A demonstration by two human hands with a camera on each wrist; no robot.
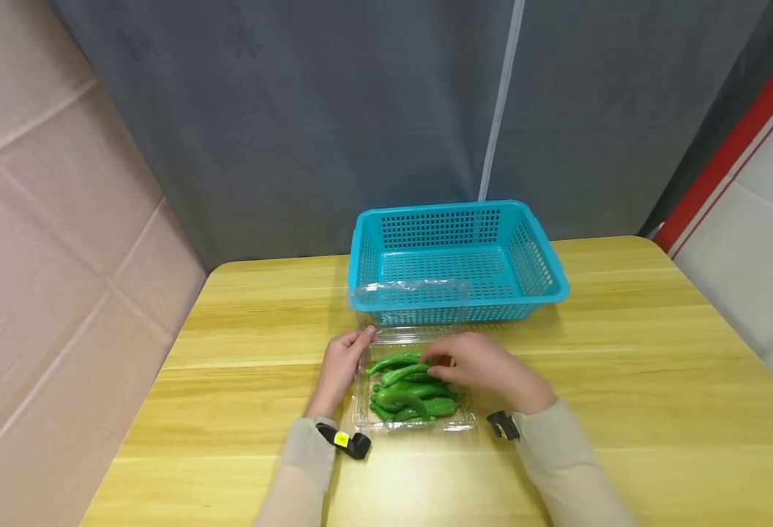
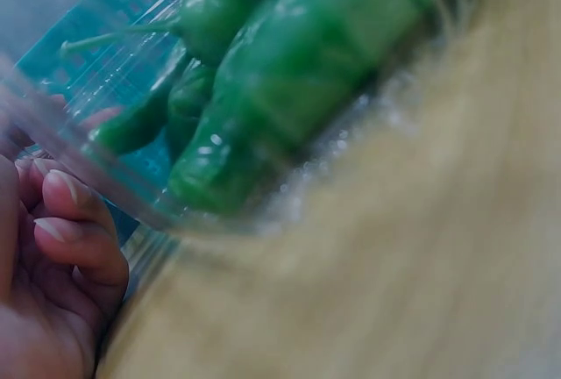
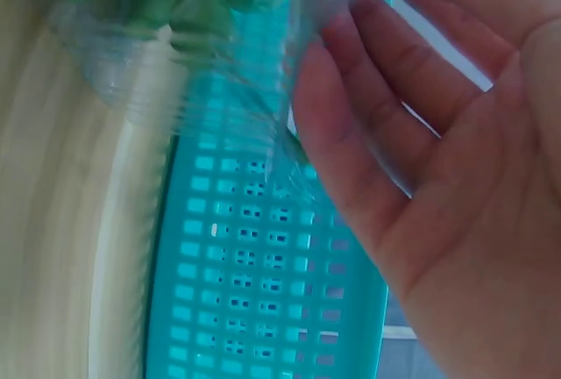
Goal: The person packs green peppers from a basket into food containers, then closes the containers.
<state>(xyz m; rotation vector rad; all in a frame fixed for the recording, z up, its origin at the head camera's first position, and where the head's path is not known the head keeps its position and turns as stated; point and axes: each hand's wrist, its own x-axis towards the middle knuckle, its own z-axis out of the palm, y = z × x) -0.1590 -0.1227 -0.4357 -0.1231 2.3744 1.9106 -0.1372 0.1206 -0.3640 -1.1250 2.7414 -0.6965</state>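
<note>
Several long green peppers [image 1: 402, 399] lie piled in a clear plastic clamshell container [image 1: 464, 421], whose lid [image 1: 409, 293] stands raised at the back. My left hand [image 1: 340, 366] grips the container's left edge near the hinge, thumb on top; in the left wrist view its curled fingers [image 2: 83, 243] are beside the clear wall. From the right, my right hand [image 1: 482, 366] reaches over the container. Its thumb and fingertips pinch the end of one of the upper peppers. In the right wrist view the fingertips are partly hidden by the clear plastic.
Behind the container, a blue perforated plastic basket [image 1: 538, 300] stands on the wooden table [image 1: 248, 395], with the raised lid in front of its front wall. A dark grey curtain [image 1: 294, 132] hangs beyond the table. Each wrist carries a small black camera.
</note>
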